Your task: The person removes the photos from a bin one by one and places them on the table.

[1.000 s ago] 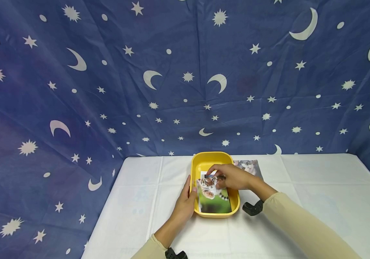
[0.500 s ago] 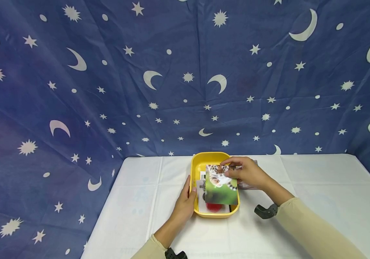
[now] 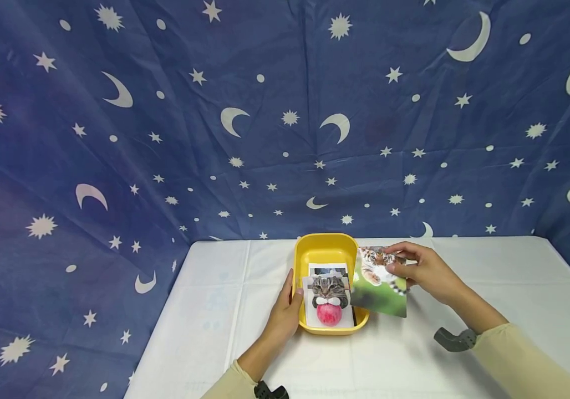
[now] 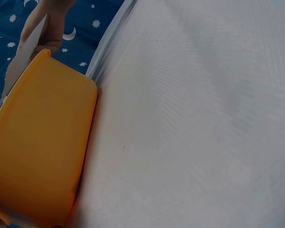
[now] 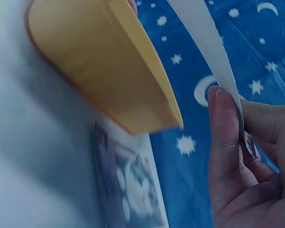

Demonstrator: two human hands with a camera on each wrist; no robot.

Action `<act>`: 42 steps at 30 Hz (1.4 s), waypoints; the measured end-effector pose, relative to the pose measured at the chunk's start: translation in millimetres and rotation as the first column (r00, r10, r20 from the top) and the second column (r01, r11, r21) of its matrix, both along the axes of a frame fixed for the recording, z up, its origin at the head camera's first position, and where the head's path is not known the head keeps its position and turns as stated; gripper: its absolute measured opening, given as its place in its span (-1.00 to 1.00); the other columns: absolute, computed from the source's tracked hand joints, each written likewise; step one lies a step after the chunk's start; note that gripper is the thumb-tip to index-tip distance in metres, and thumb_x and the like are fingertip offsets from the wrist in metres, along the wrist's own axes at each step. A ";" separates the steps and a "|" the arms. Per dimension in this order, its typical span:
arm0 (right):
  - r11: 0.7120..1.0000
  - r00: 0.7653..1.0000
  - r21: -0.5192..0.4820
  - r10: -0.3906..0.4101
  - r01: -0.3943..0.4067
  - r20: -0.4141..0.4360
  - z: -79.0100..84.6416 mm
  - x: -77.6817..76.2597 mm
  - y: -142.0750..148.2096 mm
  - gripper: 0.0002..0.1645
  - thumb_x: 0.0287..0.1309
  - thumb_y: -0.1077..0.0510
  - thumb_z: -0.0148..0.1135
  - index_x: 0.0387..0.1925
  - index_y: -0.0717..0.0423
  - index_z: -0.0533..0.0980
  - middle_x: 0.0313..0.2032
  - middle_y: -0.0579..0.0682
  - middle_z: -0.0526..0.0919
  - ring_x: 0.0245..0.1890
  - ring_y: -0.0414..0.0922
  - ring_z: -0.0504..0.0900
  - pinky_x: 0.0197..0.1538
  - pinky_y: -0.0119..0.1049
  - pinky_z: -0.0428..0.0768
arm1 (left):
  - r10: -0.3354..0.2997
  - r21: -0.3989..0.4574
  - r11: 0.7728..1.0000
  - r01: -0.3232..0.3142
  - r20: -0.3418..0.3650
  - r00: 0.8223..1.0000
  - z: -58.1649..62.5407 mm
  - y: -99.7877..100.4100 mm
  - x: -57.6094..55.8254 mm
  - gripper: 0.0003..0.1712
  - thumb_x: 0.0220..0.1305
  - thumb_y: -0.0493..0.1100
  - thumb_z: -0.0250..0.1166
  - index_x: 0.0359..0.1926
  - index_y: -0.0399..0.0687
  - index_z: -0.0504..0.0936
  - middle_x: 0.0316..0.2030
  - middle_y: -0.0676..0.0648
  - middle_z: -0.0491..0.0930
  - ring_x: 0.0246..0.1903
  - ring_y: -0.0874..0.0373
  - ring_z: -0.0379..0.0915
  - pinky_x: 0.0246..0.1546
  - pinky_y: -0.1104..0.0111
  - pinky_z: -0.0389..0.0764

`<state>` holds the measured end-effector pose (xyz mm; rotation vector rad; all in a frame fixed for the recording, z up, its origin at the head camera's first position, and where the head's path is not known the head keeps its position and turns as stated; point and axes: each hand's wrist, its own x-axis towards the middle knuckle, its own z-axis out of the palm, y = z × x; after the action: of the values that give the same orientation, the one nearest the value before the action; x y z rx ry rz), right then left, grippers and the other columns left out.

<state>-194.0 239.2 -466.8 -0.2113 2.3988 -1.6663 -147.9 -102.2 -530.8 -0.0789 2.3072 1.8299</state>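
Right hand (image 3: 427, 272) pinched tiger photo (image 3: 378, 296) edge, fingers nearly closed, by right side of tub (image 3: 327, 254) | left hand (image 3: 284, 315) gripped tub's left rim | clearing rim seemed wise

Tons of room over the desk (image 3: 210, 321) on the left, and the yellow tub (image 3: 326, 244) is reachable at its far end, but that tiger picture (image 3: 376, 293) blocks its right rim.

Carried the tiger-cub photo (image 3: 378, 288) rightward from inside the yellow tub (image 3: 326, 252) to partly beyond its right side, fully uncovering the tabby-cat photo (image 3: 327, 291) within.
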 end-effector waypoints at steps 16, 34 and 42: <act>0.993 0.997 0.111 -0.056 0.051 0.047 -31.0 20.4 44.0 -0.36 0.21 -0.05 0.46 0.24 0.09 0.49 0.16 0.25 0.56 -0.37 -0.17 0.67 -0.34 -0.20 0.71 | -0.004 -0.020 1.000 0.004 -0.003 1.000 0.7 0.7 -3.2 -0.28 0.64 0.05 -0.05 0.65 0.32 -0.11 0.62 -0.02 0.00 0.61 -0.06 -0.16 0.59 -0.07 -0.08; 0.970 0.998 0.243 0.024 -0.010 -0.054 -56.2 33.9 28.6 -0.63 0.15 0.02 0.50 -0.05 -0.01 0.61 -0.12 0.12 0.64 -0.62 -0.20 0.55 -0.56 -0.25 0.63 | 0.006 -0.034 0.999 -0.005 0.011 1.000 0.0 1.3 -1.1 -0.29 0.63 0.07 -0.05 0.65 0.37 -0.10 0.61 -0.04 0.05 0.60 -0.09 -0.12 0.59 -0.09 -0.06; 0.944 0.991 0.331 0.047 -0.001 -0.129 -62.7 33.9 26.5 -0.60 0.11 -0.02 0.52 -0.04 -0.04 0.63 -0.14 0.05 0.71 -0.65 -0.22 0.52 -0.60 -0.29 0.60 | 0.008 -0.027 1.000 -0.007 0.015 1.000 -1.5 0.5 -0.9 -0.30 0.64 0.04 -0.06 0.65 0.38 -0.10 0.62 -0.04 0.02 0.61 -0.09 -0.15 0.59 -0.10 -0.08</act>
<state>-160.1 265.7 -529.5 -0.3041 2.7172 -1.2467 -148.8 -101.6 -532.2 -0.1054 2.3253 1.7952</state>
